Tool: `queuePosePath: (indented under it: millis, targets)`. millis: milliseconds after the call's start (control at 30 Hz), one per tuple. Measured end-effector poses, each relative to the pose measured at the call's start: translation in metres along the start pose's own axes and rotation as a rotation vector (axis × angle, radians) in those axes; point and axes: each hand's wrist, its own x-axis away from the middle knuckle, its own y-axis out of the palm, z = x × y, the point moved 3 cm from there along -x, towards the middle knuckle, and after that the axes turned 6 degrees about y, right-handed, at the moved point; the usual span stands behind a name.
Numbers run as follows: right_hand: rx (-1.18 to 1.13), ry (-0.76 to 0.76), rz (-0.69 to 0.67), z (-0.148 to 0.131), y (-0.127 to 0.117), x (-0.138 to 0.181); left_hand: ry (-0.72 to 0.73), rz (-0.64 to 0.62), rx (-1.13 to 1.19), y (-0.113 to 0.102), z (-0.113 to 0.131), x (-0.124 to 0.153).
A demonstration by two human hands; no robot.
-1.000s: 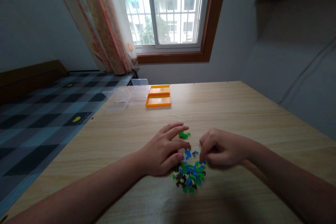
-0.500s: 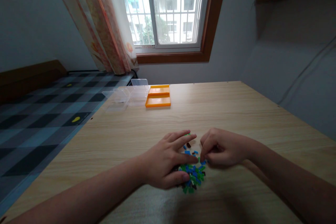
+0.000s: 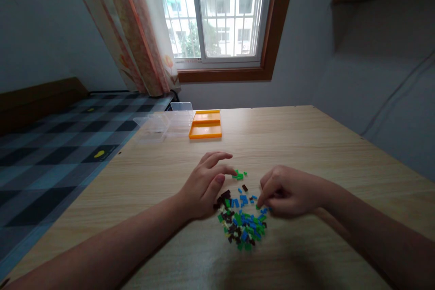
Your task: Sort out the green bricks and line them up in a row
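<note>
A loose pile of small plastic building bricks (image 3: 249,224), in green, blue, dark brown and pale yellow, lies on the wooden table. My left hand (image 3: 205,186) is open at the pile's upper left, fingers spread. One of its fingertips meets a small group of green bricks (image 3: 239,176) lying apart above the pile. At the pile's right, my right hand (image 3: 288,190) is closed, with its fingers curled under. Its index fingertip points down at a small green brick (image 3: 258,207). Whether anything sits inside those curled fingers is hidden.
An orange two-part tray (image 3: 205,136) lies near the table's far edge. Left of it stand clear plastic boxes (image 3: 152,129) with lids raised. A bed with a checked cover (image 3: 64,158) adjoins the table's left side. Beyond the table are a wall and a barred window (image 3: 224,18).
My left hand has lifted off the pile and moved up and left, uncovering brown and yellow bricks. My right hand has barely moved.
</note>
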Motion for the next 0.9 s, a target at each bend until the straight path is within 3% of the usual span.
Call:
queuePosePath:
  millis: [333,633,900]
  targets:
    - [0.134,0.066,0.026,0.004,-0.007,0.003,-0.021,-0.045,-0.011,0.001,-0.002,0.0]
    - [0.135,0.093,0.176,0.012,-0.015,0.003,-0.009,-0.058,-0.015,0.002,0.0,0.0]
    - [0.114,0.102,0.138,0.009,-0.005,0.002,-0.003,-0.048,-0.021,0.001,0.001,-0.001]
